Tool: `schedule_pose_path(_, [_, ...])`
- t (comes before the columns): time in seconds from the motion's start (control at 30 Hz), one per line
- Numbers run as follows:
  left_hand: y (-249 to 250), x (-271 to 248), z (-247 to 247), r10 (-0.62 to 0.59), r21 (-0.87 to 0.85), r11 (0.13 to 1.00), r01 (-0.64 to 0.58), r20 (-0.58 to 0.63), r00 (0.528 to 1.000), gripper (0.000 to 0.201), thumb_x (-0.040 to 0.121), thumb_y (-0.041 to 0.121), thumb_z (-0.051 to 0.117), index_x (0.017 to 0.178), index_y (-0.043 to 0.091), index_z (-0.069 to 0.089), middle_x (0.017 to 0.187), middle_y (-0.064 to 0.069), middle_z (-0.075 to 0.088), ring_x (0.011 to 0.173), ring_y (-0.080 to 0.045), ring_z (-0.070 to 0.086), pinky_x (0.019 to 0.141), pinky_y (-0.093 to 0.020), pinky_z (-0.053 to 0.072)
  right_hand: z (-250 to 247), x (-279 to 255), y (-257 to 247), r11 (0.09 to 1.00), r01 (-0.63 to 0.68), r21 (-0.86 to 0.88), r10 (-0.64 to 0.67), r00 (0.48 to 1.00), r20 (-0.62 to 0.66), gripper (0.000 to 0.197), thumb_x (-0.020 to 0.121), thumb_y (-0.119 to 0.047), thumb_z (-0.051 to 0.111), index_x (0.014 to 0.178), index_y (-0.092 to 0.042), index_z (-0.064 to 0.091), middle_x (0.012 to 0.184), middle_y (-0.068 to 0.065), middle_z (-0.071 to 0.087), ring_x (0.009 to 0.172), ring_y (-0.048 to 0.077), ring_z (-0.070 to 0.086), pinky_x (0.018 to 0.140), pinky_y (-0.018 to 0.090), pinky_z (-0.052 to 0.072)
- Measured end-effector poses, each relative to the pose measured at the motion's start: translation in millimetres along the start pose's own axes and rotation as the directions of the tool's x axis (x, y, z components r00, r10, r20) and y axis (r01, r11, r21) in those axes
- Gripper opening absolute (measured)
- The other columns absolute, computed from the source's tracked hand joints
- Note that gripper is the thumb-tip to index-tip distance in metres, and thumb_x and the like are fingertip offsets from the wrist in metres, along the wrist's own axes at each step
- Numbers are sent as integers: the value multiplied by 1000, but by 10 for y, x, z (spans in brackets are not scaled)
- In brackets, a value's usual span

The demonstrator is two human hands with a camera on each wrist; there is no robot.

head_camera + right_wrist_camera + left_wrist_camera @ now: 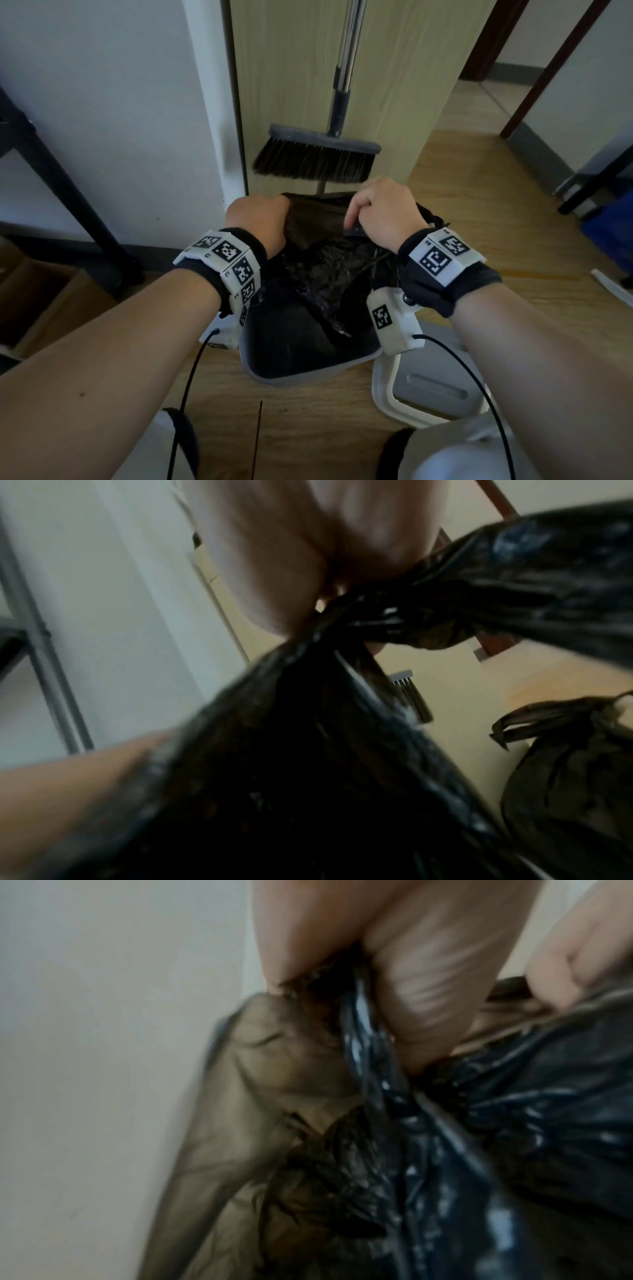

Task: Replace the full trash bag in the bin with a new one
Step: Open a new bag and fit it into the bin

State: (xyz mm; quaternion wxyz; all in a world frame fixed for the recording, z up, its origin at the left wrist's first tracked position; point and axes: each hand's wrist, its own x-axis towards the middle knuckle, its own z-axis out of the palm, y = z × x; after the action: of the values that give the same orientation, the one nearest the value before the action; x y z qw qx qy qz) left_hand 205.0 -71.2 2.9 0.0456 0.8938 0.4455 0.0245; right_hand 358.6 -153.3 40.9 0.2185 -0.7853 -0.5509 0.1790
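A thin black trash bag [329, 274] hangs limp and crumpled into the grey bin [308, 375] on the wooden floor. My left hand [260, 219] grips the bag's top edge at the left, fingers curled round bunched plastic [369, 1047]. At the right, my right hand [376, 209] pinches the same edge. The film [315, 216] is stretched between the two hands above the bin's far side. In the right wrist view the bag [308, 750] fills the middle below my right hand [291, 561]. A second, knotted dark bag [575, 791] sits on the floor to the right.
A broom [315, 154] leans against the wooden panel just behind the bin. The bin's white lid [428, 394] lies on the floor at the right front. A cardboard box [41, 301] and a black frame leg [51, 178] stand at the left by the wall.
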Motion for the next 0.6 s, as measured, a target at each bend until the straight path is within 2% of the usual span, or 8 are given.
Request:
schedule_pose_path(0.1, [17,9,-4,32,-70,997,-30,24,999,27,82,12,56,109,8,57,98,-14,65,91,-33,63,66,-30,41,54,-38,33,976,-68,-206,79,996,47,22,85,-29,54,83,-28,76,92,-3,73,85,22,66,74,31,53])
schedule_pose_path(0.17, [47,20,3,54,-138,989,-49,37,998,31,81,13,58,111,10,56,99,-13,65,92,-32,63,70,-32,45,114,-64,44,938,-95,-332,117,992,47,36,76,-54,63,99,-28,71,93,-2,71,88,24,66,73,32,51])
schedule_pose_path(0.2, [60,28,15,69,-164,985,-61,44,997,33,81,13,58,114,11,55,100,-13,65,92,-32,63,73,-34,48,149,-78,47,919,-96,-382,126,991,53,46,71,-58,66,105,-27,68,97,-1,70,91,25,66,74,33,50])
schedule_pose_path(0.27, [77,35,30,96,-193,978,-82,64,993,38,80,13,59,117,12,53,100,-11,66,92,-31,63,77,-36,51,220,-97,73,888,-62,-456,101,993,62,46,74,-47,69,114,-25,61,103,2,67,97,28,65,74,35,48])
schedule_pose_path(0.33, [58,35,34,115,-191,977,-99,76,990,40,81,13,59,121,13,53,100,-10,65,93,-30,64,78,-36,52,239,-105,140,866,-48,-497,92,994,64,41,82,-27,62,122,-24,56,109,6,66,102,32,63,72,36,45])
schedule_pose_path(0.4, [-7,22,26,124,-165,980,-109,82,989,42,85,16,55,128,16,50,106,-12,66,97,-34,63,82,-36,50,189,-113,226,867,-71,-493,114,992,58,41,85,-17,56,125,-25,54,110,9,66,102,33,63,69,35,43])
schedule_pose_path(0.53, [-204,-52,37,73,-40,997,-69,119,990,46,89,23,50,134,24,45,115,-14,62,104,-35,61,85,-37,48,54,-87,406,854,-151,-498,206,977,57,31,87,-9,54,112,-22,67,105,11,67,96,33,63,71,35,46])
schedule_pose_path(0.6, [-334,-63,72,12,40,999,-17,134,991,41,89,21,49,130,20,47,113,-15,62,103,-35,61,79,-35,45,24,-79,519,821,-201,-534,266,963,47,27,88,-10,53,107,-19,70,104,10,68,94,32,63,74,36,49])
